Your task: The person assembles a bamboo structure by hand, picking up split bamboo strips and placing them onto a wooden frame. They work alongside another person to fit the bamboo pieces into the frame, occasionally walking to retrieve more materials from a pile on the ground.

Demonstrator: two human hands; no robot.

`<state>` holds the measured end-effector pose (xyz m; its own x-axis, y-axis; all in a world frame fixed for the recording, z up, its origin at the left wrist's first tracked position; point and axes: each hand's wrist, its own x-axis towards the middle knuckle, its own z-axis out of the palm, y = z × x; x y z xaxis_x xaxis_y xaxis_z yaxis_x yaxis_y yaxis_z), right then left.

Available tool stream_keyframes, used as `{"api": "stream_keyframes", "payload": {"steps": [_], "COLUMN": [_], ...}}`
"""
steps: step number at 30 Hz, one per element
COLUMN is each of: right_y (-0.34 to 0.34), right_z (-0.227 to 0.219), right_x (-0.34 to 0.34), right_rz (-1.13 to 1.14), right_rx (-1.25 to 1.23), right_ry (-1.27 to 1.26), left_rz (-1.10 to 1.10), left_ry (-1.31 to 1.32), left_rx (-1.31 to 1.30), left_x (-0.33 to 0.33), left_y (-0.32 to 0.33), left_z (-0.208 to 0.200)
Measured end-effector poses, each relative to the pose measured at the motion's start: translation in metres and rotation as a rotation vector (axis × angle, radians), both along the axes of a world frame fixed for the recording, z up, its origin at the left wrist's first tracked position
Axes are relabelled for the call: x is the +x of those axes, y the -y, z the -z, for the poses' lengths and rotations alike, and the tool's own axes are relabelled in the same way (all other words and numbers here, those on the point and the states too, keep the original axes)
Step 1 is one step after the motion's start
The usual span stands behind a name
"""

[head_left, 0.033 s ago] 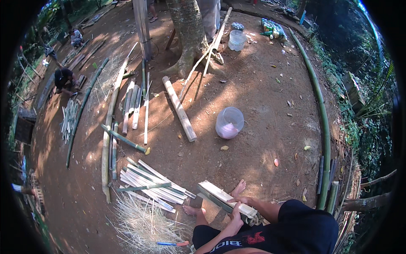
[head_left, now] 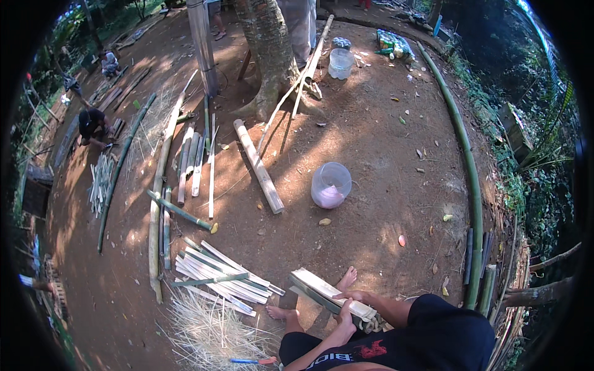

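Split bamboo pieces (head_left: 317,284), pale inside and green outside, lie as a bundle across my lap. Their far ends point up and left, past my bare feet. My left hand (head_left: 346,313) is closed around the bundle's near part from the left. My right hand (head_left: 355,297) grips across its top just beyond, fingers pointing left. Where the near ends meet my dark shorts (head_left: 427,334), they are partly hidden, and curled shavings (head_left: 373,321) bunch there. A knife with a blue and orange handle (head_left: 252,360) lies on the ground left of my leg.
Pale bamboo strips (head_left: 216,275) and a heap of thin shavings (head_left: 213,334) lie at left. Ahead stand a clear plastic tub (head_left: 331,185), a bamboo log (head_left: 258,167) and a tree trunk (head_left: 266,49). A long green pole (head_left: 461,142) runs along the right. Another person (head_left: 93,127) crouches far left.
The whole view has shifted slightly. My right hand has shifted a little along the bamboo bundle, while the left keeps its hold.
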<state>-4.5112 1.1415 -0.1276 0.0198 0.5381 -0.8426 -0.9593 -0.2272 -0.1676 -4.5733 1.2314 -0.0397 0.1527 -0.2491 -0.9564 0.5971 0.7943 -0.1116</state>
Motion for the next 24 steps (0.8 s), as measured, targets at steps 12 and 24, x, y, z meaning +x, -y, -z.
{"api": "stream_keyframes", "payload": {"steps": [12, 24], "right_y": [0.290, 0.509], "right_z": [-0.154, -0.214], "right_x": [0.094, 0.305], "right_rz": [0.580, 0.893], "right_rx": [-0.063, -0.169], "right_ry": [-0.063, -0.043], "left_rz": [0.477, 0.731], "left_ry": [0.196, 0.285], "left_rx": [-0.319, -0.258], "left_x": [0.140, 0.380], "left_y": [0.243, 0.479], "left_z": [-0.099, -0.130]}}
